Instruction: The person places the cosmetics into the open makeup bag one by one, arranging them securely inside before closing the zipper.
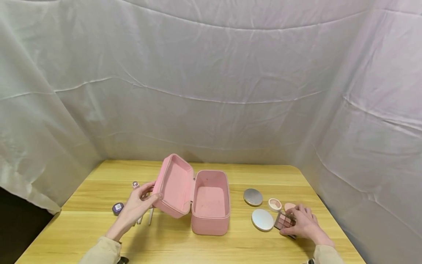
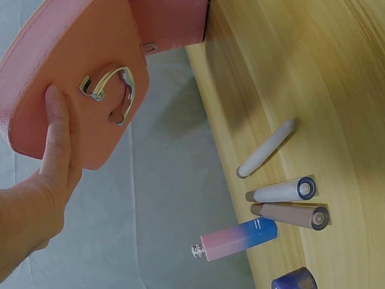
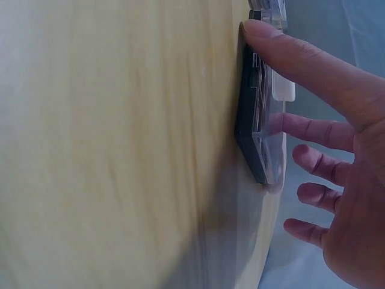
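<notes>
In the head view, a pink case (image 1: 210, 226) stands on the worktop (image 1: 244, 251), its lid (image 1: 168, 183) swung out to the left on its hinges. The left hand (image 1: 136, 205) pinches the lid's outer end, thumb at the rim and fingers behind—likely to stop it dropping as it hangs tilted above the wood. The right hand (image 1: 306, 225) reaches over a makeup palette (image 1: 284, 221) lying flat at the right, beside two silver discs (image 1: 253, 197) and a small round compact (image 1: 274, 204). That hand hides part of the palette and of a peach-coloured piece (image 1: 289, 206); the lid covers some of the slim items beyond it.

In the left wrist view, fingers lie against the lid's outside, near a gold handle (image 2: 125, 84); the thumb is out of sight. Tubes (image 2: 280, 190) lie on the worktop, and the purple jar (image 2: 293, 280) is cut off below.

In the right wrist view, the palette appears nearly edge-on. The right grip is clamped across it—thumb on one edge, forefinger opposite, probably for purchase on so thin a thing—while the other fingers curl loosely. Whether its clear cover is fastened, I cannot tell.
</notes>
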{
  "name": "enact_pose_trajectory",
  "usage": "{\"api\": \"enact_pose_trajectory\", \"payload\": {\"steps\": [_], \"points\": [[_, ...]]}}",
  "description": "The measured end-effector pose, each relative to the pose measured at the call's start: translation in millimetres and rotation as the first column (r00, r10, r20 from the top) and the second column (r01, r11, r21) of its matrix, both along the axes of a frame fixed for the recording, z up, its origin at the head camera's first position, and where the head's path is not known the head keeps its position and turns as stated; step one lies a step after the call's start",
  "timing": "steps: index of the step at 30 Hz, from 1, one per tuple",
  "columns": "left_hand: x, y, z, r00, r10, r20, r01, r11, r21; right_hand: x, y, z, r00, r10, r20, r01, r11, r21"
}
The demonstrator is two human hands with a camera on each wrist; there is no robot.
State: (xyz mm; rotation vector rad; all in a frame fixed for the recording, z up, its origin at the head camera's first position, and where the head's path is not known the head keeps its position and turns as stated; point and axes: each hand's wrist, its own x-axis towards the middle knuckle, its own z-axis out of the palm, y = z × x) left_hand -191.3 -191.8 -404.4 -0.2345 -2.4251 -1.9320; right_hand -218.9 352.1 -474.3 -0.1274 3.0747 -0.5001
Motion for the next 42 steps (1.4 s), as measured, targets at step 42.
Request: {"api": "enact_pose_trajectory", "payload": {"steps": [42], "points": [[-0.3, -1.8, -1.0, 1.0, -0.007, 0.01, 0.007, 1.0, -0.006, -56.6, -80.5, 106.5, 0.926, 0.307, -0.22, -0.329, 0.941, -0.075]]}}
